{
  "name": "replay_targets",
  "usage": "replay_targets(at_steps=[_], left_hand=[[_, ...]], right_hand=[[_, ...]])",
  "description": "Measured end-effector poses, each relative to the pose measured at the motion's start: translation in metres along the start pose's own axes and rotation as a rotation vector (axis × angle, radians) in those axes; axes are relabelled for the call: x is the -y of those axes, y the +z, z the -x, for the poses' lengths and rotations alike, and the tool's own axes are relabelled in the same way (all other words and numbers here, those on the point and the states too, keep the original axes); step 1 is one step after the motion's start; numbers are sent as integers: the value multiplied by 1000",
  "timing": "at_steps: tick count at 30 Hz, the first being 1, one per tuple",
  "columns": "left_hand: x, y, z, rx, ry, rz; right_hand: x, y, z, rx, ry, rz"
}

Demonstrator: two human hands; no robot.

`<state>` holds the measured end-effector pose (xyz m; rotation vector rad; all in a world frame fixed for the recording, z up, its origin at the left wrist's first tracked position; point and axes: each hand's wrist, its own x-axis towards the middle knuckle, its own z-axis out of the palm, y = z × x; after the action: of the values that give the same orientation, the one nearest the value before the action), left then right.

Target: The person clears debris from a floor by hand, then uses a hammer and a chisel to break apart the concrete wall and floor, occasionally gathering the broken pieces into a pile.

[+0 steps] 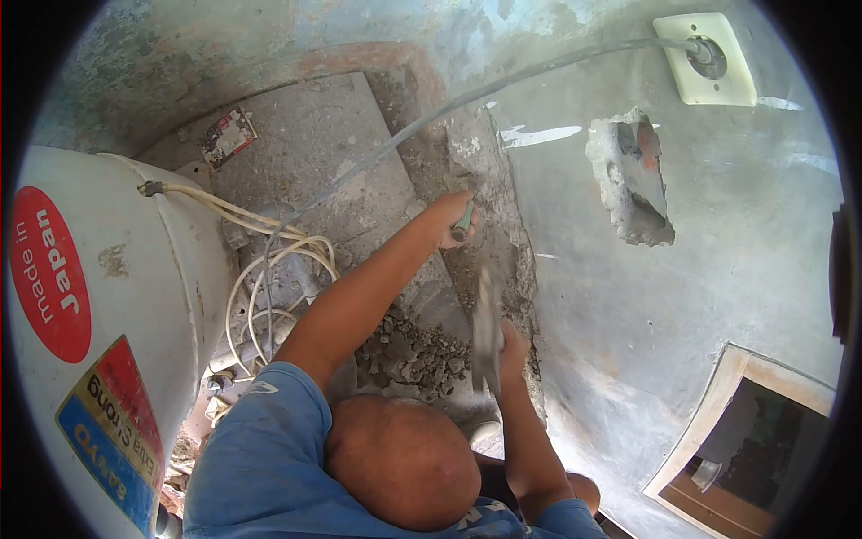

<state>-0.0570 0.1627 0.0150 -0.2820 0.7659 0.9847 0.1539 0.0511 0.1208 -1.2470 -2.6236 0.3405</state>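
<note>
My left hand (449, 218) is closed around a chisel (461, 226), its blunt end facing up toward me. The chisel's far end is hidden behind the fingers, against the broken strip where floor meets wall. Lower and to the right, my right hand (513, 349) grips a hammer (487, 328). Motion smears the hammer's head, which is apart from the chisel. A rough groove (516, 256) runs along the foot of the wall beside both hands. Broken rubble (413, 357) lies heaped below my left forearm.
A white drum (117, 260) stands at left, with looped pale cables (241, 305) beside it. A grey cable (503, 85) crosses overhead from a wall fitting (709, 58). The wall (611, 305) has a chipped hole (633, 180) and a framed opening (745, 440). A crumpled packet (228, 136) lies on the slab.
</note>
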Motion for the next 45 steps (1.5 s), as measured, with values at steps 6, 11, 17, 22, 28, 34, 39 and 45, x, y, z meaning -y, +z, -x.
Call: replay_targets(at_steps=[6,11,17,22,28,34,39,45], left_hand=[[3,1,-9,-22,-3,-110],[-4,12,-2,-38,-3,33],[-6,16,-2,-45,4,-18],[8,22,-20,-50,41,179],[9,49,1,-269,145,312],[21,22,18,-205,144,2],[13,13,-9,-102,87,45],[8,20,-8,-70,54,98]], right_hand=[[21,-16,-7,100,291,-67],[30,-28,-19,-222,-140,-494],[22,-13,-22,174,346,-109],[58,-45,-30,-167,158,-306],[44,-40,-13,-85,183,4],[20,-36,10,-183,310,-264],[45,-63,-12,-62,332,-400],[48,-38,-30,-43,16,121]])
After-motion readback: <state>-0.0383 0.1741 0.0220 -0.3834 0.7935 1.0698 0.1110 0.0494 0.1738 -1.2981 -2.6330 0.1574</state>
